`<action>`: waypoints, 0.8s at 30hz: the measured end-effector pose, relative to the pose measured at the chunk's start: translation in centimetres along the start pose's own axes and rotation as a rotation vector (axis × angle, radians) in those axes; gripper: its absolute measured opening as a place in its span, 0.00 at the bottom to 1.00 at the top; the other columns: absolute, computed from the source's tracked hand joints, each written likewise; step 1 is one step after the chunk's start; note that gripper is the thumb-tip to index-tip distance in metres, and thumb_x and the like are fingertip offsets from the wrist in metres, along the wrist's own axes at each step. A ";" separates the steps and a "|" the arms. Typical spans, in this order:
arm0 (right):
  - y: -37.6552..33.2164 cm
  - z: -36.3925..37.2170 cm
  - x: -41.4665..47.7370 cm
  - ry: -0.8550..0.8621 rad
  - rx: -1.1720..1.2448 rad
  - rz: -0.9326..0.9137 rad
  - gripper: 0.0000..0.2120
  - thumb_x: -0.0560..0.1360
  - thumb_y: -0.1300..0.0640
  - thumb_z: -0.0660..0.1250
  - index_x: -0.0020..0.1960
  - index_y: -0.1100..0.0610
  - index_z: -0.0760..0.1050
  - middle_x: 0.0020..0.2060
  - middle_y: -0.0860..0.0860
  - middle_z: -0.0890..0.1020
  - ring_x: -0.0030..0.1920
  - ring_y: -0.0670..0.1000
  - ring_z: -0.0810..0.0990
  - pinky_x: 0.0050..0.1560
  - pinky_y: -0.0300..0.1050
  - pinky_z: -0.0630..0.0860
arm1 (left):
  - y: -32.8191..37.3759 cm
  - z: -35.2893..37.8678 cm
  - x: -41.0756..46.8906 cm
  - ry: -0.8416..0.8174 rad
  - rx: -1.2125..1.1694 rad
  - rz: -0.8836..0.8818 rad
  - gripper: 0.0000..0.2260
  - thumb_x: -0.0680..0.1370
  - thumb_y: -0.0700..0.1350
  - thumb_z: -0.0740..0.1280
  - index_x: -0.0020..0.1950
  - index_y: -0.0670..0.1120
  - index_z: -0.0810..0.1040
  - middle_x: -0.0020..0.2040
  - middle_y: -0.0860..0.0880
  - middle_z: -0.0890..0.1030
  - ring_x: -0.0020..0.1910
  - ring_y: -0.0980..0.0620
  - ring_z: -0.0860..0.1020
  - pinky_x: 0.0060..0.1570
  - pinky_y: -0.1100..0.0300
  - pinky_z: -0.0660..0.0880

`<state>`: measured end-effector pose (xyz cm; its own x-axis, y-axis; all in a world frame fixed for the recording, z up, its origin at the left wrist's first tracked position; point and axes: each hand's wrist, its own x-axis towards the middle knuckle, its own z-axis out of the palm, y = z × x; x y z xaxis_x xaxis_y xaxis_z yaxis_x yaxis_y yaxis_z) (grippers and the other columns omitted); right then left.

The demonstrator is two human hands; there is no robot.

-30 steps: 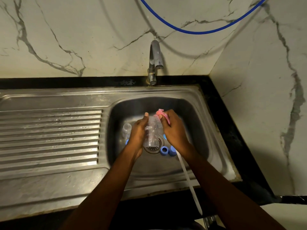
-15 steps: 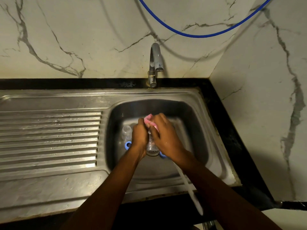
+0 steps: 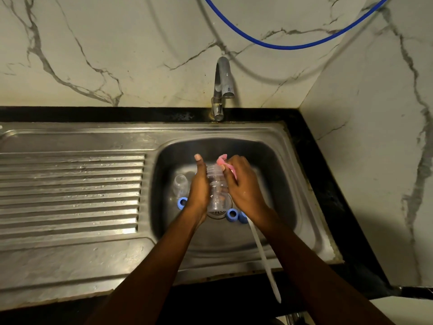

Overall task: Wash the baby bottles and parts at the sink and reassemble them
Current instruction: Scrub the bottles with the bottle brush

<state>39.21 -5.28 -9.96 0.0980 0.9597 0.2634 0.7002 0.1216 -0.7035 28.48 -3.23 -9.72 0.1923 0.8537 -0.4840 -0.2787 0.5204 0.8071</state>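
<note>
Over the sink basin [image 3: 276, 160] my left hand [image 3: 199, 186] holds a clear baby bottle [image 3: 216, 191], neck pointing away from me, thumb raised beside it. My right hand [image 3: 241, 184] grips a pink brush head [image 3: 225, 164] against the bottle's threaded neck; the brush's long white handle [image 3: 262, 254] runs back under my right forearm. On the basin floor lie a second clear bottle [image 3: 181, 182], a blue ring [image 3: 181, 202] to the left, and two blue rings [image 3: 232, 215] by the drain.
The steel tap [image 3: 223, 85] stands behind the basin with no water running. A ribbed steel drainboard [image 3: 70, 195] stretches to the left. A blue hose [image 3: 293, 45] hangs across the marble wall. A black counter edge [image 3: 328, 184] borders the sink on the right.
The right hand has pulled back to the right, off the bottle's body, so the bottle shows again between the hands. The pink brush head now sits at the bottle's neck.
</note>
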 end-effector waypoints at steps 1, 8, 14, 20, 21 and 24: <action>0.2 0.0 0.1 0.003 0.003 0.001 0.06 0.81 0.58 0.61 0.53 0.60 0.73 0.45 0.51 0.73 0.43 0.47 0.72 0.42 0.33 0.67 | 0.1 0.1 0.0 -0.032 0.005 0.017 0.33 0.76 0.69 0.51 0.62 0.46 0.80 0.53 0.41 0.85 0.52 0.44 0.84 0.53 0.49 0.80; 0.8 -1.5 1.3 0.043 0.242 0.288 0.10 0.80 0.48 0.63 0.49 0.55 0.72 0.44 0.51 0.81 0.44 0.49 0.81 0.44 0.45 0.77 | -0.2 -0.3 0.6 0.055 0.074 0.023 0.24 0.80 0.62 0.61 0.55 0.43 0.81 0.46 0.43 0.85 0.46 0.44 0.84 0.49 0.49 0.81; -1.0 -0.2 -1.3 -0.027 0.052 0.000 0.08 0.80 0.59 0.61 0.56 0.62 0.73 0.47 0.52 0.75 0.46 0.45 0.73 0.45 0.27 0.67 | 0.0 0.8 0.4 0.088 0.011 -0.083 0.23 0.84 0.56 0.51 0.50 0.46 0.82 0.36 0.47 0.85 0.35 0.52 0.84 0.33 0.60 0.79; -1.4 -0.7 -0.8 -0.055 -0.026 -0.057 0.10 0.80 0.60 0.59 0.58 0.60 0.75 0.49 0.52 0.77 0.49 0.47 0.74 0.50 0.41 0.70 | -0.3 1.2 0.2 0.110 -0.002 -0.038 0.17 0.82 0.48 0.56 0.43 0.44 0.80 0.37 0.46 0.82 0.36 0.51 0.81 0.31 0.62 0.78; -1.5 -0.7 -0.9 -0.116 -0.086 -0.142 0.13 0.80 0.58 0.58 0.59 0.60 0.76 0.51 0.54 0.78 0.51 0.48 0.74 0.53 0.41 0.70 | -0.4 1.0 0.2 0.113 -0.012 -0.023 0.16 0.82 0.47 0.57 0.41 0.44 0.79 0.35 0.46 0.82 0.35 0.52 0.81 0.31 0.64 0.78; -0.6 -1.1 -0.3 -0.077 -0.146 -0.098 0.07 0.79 0.60 0.60 0.54 0.59 0.75 0.44 0.52 0.76 0.44 0.47 0.72 0.45 0.41 0.68 | -0.4 0.9 -0.2 0.091 -0.012 -0.037 0.17 0.82 0.49 0.56 0.44 0.44 0.80 0.38 0.44 0.82 0.35 0.51 0.81 0.35 0.60 0.79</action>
<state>39.49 -5.91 -8.88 -0.0262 0.9625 0.2701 0.7992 0.1824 -0.5727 29.36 -3.67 -9.68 0.1165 0.8317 -0.5429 -0.2845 0.5517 0.7840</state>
